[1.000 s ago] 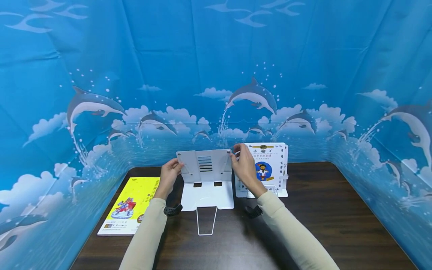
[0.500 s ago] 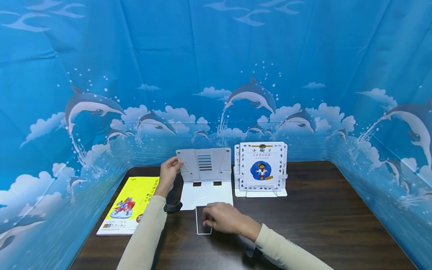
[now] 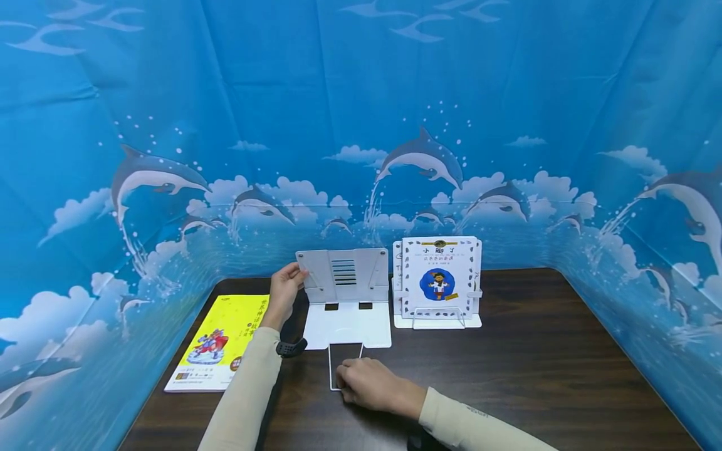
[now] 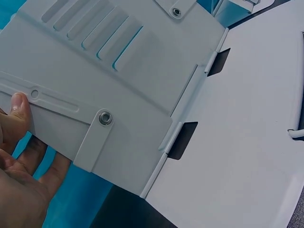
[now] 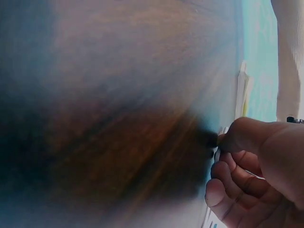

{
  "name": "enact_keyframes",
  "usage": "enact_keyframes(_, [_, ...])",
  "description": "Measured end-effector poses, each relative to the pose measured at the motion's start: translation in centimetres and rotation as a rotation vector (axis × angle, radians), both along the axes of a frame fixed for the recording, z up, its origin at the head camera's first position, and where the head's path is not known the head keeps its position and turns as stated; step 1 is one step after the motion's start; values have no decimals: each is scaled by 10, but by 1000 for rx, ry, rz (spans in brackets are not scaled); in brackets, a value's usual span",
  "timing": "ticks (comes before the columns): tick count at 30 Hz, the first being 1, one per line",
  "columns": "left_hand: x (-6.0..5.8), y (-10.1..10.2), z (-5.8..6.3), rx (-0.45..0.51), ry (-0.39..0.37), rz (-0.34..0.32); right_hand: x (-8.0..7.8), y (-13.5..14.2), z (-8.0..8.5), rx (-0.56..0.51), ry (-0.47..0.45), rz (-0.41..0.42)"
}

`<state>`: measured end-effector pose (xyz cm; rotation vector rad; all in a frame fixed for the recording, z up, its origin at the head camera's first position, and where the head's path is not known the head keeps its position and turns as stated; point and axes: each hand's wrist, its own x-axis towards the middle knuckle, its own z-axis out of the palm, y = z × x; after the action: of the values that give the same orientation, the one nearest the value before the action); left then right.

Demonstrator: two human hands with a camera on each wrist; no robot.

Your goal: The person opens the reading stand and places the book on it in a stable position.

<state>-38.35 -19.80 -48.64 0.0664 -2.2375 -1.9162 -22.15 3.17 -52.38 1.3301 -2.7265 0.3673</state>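
Observation:
A white metal book stand (image 3: 346, 324) is unfolded on the table, its base flat and its slotted back panel (image 4: 137, 90) tilted up. My left hand (image 3: 284, 293) pinches the panel's left edge, thumb on the near face and fingers behind it. In the left wrist view, a riveted bracket (image 4: 92, 140) and the hinge line show beside that hand. From the base's front edge a white wire loop (image 3: 329, 369) lies forward. My right hand (image 3: 373, 384) pinches the loop's front right end between thumb and curled fingers, partly hiding it.
To the right, a second white stand (image 3: 400, 324) holds an upright white picture book (image 3: 437, 285). A yellow-covered book (image 3: 217, 338) lies flat at the left, partly behind my left forearm. A blue dolphin-print curtain (image 3: 361, 125) surrounds the dark wooden table (image 3: 536, 363).
My right hand has left the panel's top right corner, come down and forward, and taken hold of the wire loop. My left hand keeps its grip on the panel's left edge.

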Motion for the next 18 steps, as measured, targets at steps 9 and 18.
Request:
enact_keyframes(9, [1,-2,-2,4,-18,-8,-5,0,4,-7,8,13])
enact_keyframes(18, [3,-3,-2,1,-14,-12,-18,5,34,-142,-150,-48])
